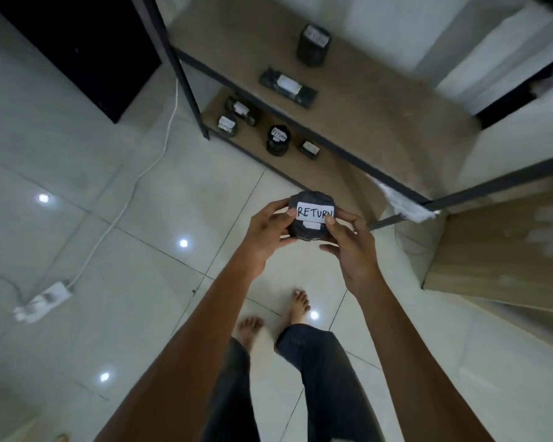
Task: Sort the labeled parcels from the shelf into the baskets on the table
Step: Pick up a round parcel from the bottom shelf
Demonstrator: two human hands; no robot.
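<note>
**Black-wrapped parcel read before sorting**

A person holds a small, rounded parcel (310, 229) in front of the shelf (364, 122), above the tiled floor (141, 218). Its white label (315, 212), reading "RETURN", faces up. The left hand (265, 231) and right hand (351, 247) each curl round one side, with thumbs pressed at the label's ends. The crinkled dark wrap looks like thin plastic film, likely slick but yielding. The parcel seems light and firm enough for one hand, and a grip across its flanks, clear of the label, appears safest. Other labelled parcels (277, 140) lie on the shelf boards. No basket is in view.
</note>
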